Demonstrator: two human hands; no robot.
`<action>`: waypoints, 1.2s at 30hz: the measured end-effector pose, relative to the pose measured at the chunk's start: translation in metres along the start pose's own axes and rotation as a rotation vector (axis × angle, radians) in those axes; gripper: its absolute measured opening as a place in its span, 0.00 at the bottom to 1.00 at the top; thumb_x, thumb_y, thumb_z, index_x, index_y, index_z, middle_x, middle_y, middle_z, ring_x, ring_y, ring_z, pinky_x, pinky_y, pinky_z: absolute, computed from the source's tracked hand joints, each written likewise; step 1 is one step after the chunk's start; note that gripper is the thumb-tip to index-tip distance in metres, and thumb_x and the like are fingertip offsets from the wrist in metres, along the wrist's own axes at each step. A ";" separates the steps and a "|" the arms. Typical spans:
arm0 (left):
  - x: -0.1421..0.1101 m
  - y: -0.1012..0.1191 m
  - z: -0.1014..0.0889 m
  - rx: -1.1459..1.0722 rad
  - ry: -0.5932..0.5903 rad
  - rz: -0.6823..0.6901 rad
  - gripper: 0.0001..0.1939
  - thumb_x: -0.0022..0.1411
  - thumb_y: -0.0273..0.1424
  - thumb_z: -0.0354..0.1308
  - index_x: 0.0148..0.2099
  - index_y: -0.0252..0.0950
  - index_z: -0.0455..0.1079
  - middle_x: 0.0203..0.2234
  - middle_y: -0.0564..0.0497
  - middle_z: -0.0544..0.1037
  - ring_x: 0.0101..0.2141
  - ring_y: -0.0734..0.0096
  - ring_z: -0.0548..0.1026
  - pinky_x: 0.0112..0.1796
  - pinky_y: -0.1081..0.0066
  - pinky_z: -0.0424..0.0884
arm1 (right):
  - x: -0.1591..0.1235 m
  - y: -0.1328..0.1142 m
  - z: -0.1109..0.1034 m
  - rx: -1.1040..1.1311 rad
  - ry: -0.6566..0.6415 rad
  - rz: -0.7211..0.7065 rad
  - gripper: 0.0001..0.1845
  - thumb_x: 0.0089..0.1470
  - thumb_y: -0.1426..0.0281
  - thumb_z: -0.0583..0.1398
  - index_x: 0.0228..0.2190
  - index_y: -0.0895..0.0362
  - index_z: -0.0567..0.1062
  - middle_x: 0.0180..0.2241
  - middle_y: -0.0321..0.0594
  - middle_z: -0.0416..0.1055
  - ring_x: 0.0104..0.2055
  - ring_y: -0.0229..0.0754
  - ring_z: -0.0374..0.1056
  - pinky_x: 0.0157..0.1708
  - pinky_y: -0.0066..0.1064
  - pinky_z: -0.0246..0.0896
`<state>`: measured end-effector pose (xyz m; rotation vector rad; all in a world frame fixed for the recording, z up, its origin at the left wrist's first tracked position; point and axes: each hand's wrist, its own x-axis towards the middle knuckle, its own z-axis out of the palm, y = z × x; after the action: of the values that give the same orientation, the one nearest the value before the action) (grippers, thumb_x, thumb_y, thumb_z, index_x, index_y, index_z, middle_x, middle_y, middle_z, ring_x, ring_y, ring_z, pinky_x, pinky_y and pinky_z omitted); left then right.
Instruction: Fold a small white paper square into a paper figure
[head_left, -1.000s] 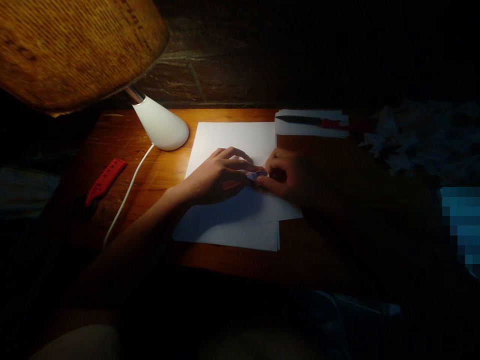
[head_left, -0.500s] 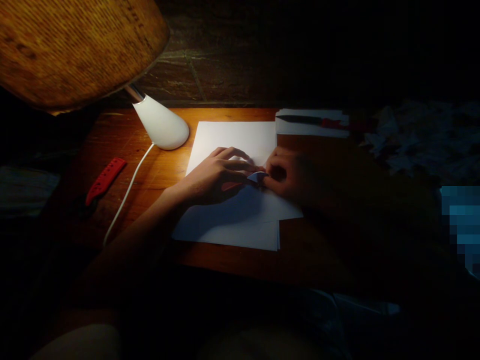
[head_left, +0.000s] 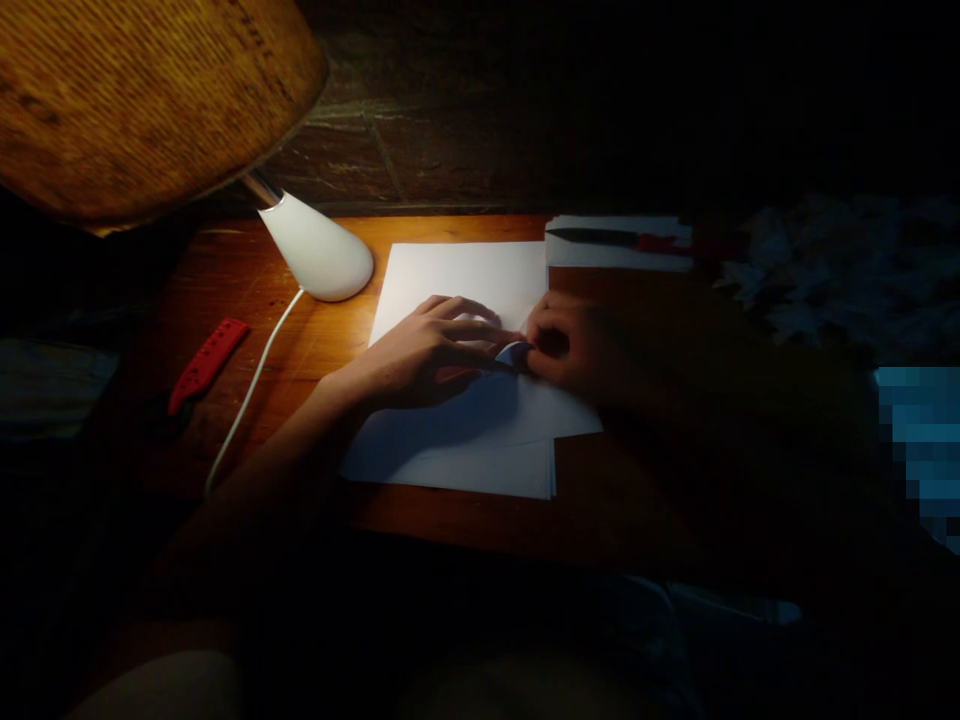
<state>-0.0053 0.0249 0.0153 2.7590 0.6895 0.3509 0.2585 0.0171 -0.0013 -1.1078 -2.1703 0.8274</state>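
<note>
A small piece of paper (head_left: 513, 354), pale and bluish in shadow, is held between the left hand (head_left: 431, 350) and the right hand (head_left: 571, 345), above the right part of the white sheets (head_left: 465, 272). Its upper edge is curved, its left end narrowed to a point; its remaining outline is hidden by fingers.

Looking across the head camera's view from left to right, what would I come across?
Red-handled tool, lamp base, left hand, curled paper, right hand, pale heap.
</note>
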 end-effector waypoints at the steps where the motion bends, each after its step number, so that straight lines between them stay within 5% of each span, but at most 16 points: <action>1: 0.000 0.001 0.000 0.004 -0.003 -0.002 0.16 0.72 0.29 0.61 0.56 0.52 0.82 0.60 0.54 0.82 0.62 0.55 0.74 0.60 0.52 0.67 | 0.000 0.000 0.000 0.001 -0.001 -0.001 0.10 0.53 0.71 0.67 0.25 0.54 0.71 0.33 0.39 0.72 0.31 0.40 0.63 0.32 0.36 0.55; 25: 0.000 0.003 -0.001 0.037 -0.034 -0.005 0.23 0.69 0.26 0.61 0.59 0.56 0.80 0.60 0.52 0.81 0.63 0.54 0.73 0.61 0.50 0.68 | 0.000 0.004 -0.003 0.007 0.042 0.000 0.10 0.58 0.65 0.66 0.27 0.54 0.76 0.30 0.38 0.72 0.31 0.40 0.64 0.34 0.37 0.55; 29: 0.000 0.004 -0.001 0.041 -0.026 -0.006 0.25 0.67 0.24 0.61 0.60 0.56 0.79 0.60 0.52 0.81 0.61 0.55 0.74 0.60 0.53 0.68 | -0.002 0.000 -0.010 0.051 -0.021 -0.001 0.13 0.54 0.60 0.70 0.28 0.55 0.76 0.34 0.40 0.75 0.32 0.40 0.64 0.33 0.36 0.56; 36: 0.001 0.006 -0.002 0.030 -0.043 -0.014 0.21 0.68 0.25 0.61 0.58 0.53 0.81 0.59 0.50 0.81 0.61 0.54 0.75 0.59 0.53 0.69 | -0.006 -0.006 -0.006 -0.028 -0.017 -0.017 0.14 0.52 0.67 0.69 0.20 0.56 0.74 0.43 0.46 0.73 0.38 0.44 0.68 0.36 0.39 0.61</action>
<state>-0.0026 0.0206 0.0190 2.7793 0.7089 0.2792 0.2633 0.0107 0.0060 -1.0988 -2.2087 0.8044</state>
